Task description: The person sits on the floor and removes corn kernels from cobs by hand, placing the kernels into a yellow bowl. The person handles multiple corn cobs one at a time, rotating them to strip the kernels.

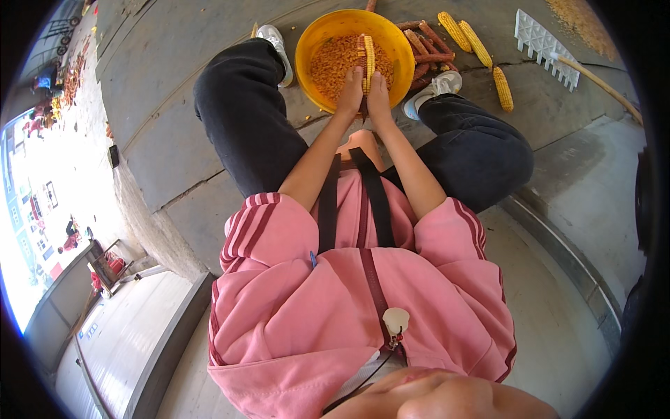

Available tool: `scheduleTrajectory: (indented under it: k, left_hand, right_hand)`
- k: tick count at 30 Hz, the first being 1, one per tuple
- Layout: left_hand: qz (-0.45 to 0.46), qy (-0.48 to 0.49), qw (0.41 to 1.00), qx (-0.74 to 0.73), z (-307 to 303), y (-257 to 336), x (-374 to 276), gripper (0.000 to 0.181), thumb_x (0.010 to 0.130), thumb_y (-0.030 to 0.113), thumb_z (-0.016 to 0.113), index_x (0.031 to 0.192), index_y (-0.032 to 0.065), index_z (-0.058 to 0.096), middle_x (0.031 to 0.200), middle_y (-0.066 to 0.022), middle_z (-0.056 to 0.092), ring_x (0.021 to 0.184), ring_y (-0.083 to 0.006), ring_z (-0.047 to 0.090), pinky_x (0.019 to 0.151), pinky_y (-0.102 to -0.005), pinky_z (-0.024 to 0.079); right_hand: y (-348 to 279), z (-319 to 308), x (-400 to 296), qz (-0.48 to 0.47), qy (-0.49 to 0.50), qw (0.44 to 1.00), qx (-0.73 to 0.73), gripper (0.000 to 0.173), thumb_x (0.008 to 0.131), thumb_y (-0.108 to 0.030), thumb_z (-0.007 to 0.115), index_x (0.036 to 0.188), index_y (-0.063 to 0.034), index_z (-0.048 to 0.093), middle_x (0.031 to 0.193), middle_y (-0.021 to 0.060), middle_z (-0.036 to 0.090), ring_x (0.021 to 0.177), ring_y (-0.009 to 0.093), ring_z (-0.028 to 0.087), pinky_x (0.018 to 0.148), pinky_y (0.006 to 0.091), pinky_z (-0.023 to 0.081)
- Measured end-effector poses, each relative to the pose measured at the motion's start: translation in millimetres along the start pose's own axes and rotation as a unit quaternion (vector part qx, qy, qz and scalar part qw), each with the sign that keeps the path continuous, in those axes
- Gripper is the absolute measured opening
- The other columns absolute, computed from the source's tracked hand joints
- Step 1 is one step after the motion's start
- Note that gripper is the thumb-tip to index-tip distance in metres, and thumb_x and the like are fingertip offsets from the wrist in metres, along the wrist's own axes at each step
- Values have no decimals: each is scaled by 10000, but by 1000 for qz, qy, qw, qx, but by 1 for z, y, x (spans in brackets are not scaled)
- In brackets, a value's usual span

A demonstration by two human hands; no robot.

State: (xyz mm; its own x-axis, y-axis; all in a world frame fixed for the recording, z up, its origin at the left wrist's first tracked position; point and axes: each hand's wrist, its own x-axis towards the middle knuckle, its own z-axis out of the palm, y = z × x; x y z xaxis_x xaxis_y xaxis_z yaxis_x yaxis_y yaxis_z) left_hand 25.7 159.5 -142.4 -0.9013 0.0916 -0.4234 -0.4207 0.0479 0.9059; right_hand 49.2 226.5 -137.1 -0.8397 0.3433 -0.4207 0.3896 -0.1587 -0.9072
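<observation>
Between my two hands, over a yellow plastic basin (306, 78), is a partly shelled ear of corn (369, 50). Yellow kernel rows remain along its right side, while the left side shows bare reddish cob. My left hand (350, 93) grips the ear from the left, and my right hand (379, 97) grips it from the right. Its lower end points toward me, partly covered by the fingers. Loose orange kernels (328, 68) cover the bottom of the basin, which stands on the floor between my shoes.
Right of the basin lies a pile of bare reddish cobs (432, 50). Beyond are whole ears of corn (473, 42) and another ear (502, 90). A white toothed rake (544, 47) with a wooden handle rests farther right, near spread kernels (581, 26). People are far off at left.
</observation>
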Motion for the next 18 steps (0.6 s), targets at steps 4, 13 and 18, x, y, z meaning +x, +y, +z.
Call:
scheduleTrajectory:
  k: [4,13,18]
  left_hand:
    - [57,-61,996,29,6,-1,-5,448,908,347,368,1237,44,342,1131,-134,470,1004,-200,469,856,-287,363]
    - [87,-30,991,97,1,13,-13,447,916,312,340,1224,-5,403,1128,-200,501,1008,-259,498,871,-297,362]
    - [35,-78,991,100,-11,21,-11,459,912,330,345,1243,16,387,1155,-208,485,1053,-272,476,890,-297,347]
  right_hand:
    - [-9,-8,2,91,-12,992,90,407,917,-379,293,1073,-27,424,960,109,495,888,194,489,788,298,387]
    - [0,-5,4,34,11,999,4,436,920,-380,272,1106,-7,401,964,126,487,873,220,486,794,313,374]
    - [-3,-7,-1,5,-8,999,33,433,924,-375,256,1088,-10,424,944,113,496,857,203,487,781,305,374]
